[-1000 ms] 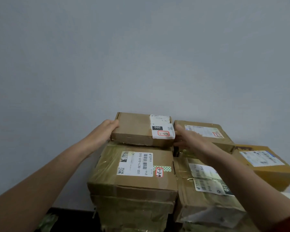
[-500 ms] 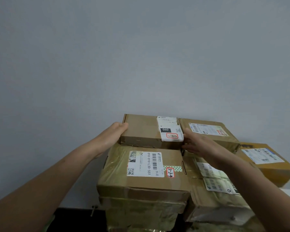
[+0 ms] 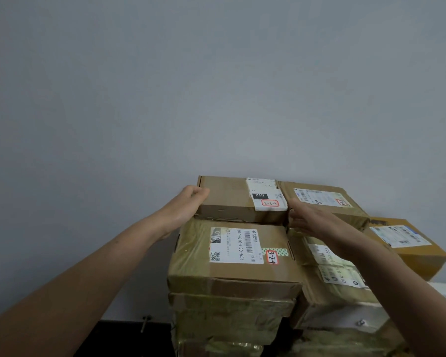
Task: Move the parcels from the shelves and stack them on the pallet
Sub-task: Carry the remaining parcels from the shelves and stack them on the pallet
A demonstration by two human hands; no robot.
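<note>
Far left, left hand (image 3: 191, 204): the bare forearm reaches up from the lower left corner. The fingers are curled round the left end of the flat brown cardboard parcel (image 3: 227, 199), gripping it.
Top of the stack, flat brown cardboard parcel: it lies level on the parcel below, between the 2 hands. White labels cover its right end, with a black tag reading 060 and a red-bordered handwritten sticker. Its right edge is just beside the neighbouring parcel.
Under it, large tape-wrapped brown cardboard parcel (image 3: 232, 271): it carries a white barcode label reading 010-010-L30-551, a red-bordered sticker reading 3-24 and a strip of green-patterned tape. It rests on a crumpled taped parcel (image 3: 229, 313).
Right of centre, right hand (image 3: 312, 222): the fingers are nearly straight and slightly spread, with their tips at the right front corner of the flat brown cardboard parcel. They are curled round nothing.
Behind the right hand, shiny taped brown parcel (image 3: 319, 199): it bears a white printed label and sits level with the flat brown cardboard parcel.
Below the right hand, taped parcel with 2 white barcode labels (image 3: 327, 276): it stands beside the large tape-wrapped brown cardboard parcel, and 1 label reads 010.
Far right, yellow-brown cardboard box (image 3: 410, 243): it sits lower than the top row and has a white and blue label on its top face.
Backdrop, plain grey wall (image 3: 216, 86): it fills the view above and to the left of the stack.
</note>
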